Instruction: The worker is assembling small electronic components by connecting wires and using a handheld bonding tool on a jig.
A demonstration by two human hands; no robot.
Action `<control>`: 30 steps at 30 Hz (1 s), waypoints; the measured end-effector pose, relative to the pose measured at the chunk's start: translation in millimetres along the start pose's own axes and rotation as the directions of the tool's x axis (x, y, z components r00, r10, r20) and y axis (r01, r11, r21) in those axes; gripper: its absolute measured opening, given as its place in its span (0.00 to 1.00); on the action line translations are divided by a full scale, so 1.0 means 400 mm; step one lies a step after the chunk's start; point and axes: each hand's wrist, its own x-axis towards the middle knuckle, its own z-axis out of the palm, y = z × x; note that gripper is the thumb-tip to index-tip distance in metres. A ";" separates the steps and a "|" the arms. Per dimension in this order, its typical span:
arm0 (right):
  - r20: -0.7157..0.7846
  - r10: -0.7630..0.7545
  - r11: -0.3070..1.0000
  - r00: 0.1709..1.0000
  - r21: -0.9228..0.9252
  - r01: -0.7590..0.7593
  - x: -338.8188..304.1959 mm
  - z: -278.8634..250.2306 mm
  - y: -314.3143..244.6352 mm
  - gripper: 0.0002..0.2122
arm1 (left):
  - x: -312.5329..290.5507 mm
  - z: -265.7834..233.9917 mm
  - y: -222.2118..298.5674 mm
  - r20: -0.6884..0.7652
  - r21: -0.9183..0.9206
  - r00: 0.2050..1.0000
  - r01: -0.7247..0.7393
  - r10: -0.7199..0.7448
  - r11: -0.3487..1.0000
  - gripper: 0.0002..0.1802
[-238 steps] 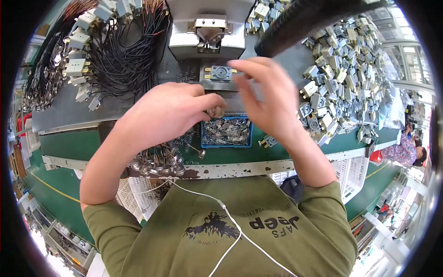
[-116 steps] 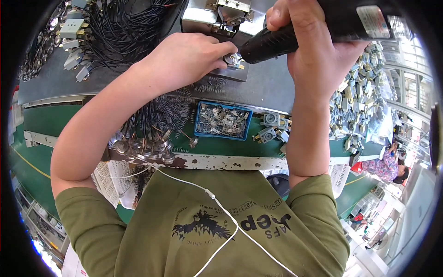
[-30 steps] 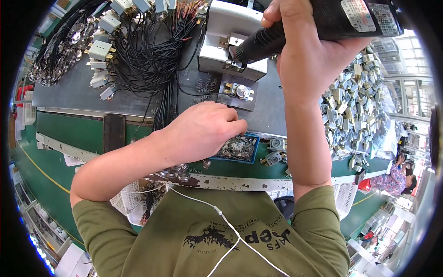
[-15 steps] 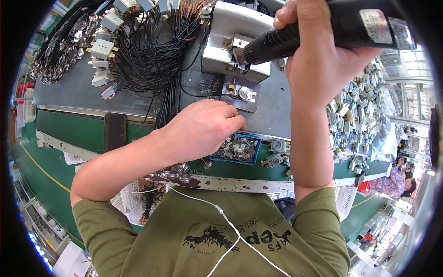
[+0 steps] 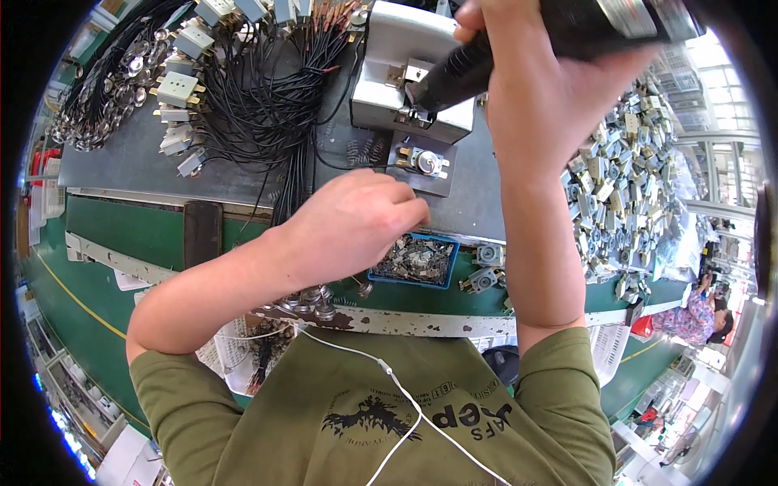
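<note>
My right hand (image 5: 539,105) is wrapped round a black electric screwdriver (image 5: 458,77). Its nose points down-left into the front slot of a white metal box (image 5: 374,99), beside small metal parts there. My left hand (image 5: 361,215) is closed, knuckles up, just above a blue tray of small metal pieces (image 5: 450,267). Its fingertips are hidden, so I cannot make out what is in them. Just beyond it a white socket part with brass tabs (image 5: 425,162) lies in a flat metal fixture (image 5: 438,188). A black wire with a round metal end reaches onto that part.
Bundled black wires (image 5: 259,121) lie at left, near white socket housings (image 5: 177,89) and round metal discs (image 5: 121,77). A large heap of socket parts (image 5: 616,186) is at right. Two grey parts (image 5: 482,279) lie by the tray. Another person (image 5: 693,320) is far right.
My right hand and the screwdriver have shifted slightly left and up, with the nose still at the box's slot. My left hand has hardly moved.
</note>
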 end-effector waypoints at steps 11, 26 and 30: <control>0.141 0.087 0.937 0.986 -0.347 -0.033 -0.007 -0.032 -0.039 0.24 | 0.046 0.023 -0.105 -0.233 0.243 0.972 0.067 -0.009 0.968 0.09; 0.322 0.042 0.713 0.946 -0.673 0.197 -0.067 -0.057 -0.091 0.24 | 0.033 0.036 -0.124 -0.228 0.084 0.972 0.071 -0.050 0.994 0.07; -0.204 0.296 0.675 0.933 -0.646 -0.356 -0.098 0.021 -0.118 0.25 | 0.040 0.039 -0.123 -0.250 0.080 0.968 0.042 -0.020 0.996 0.07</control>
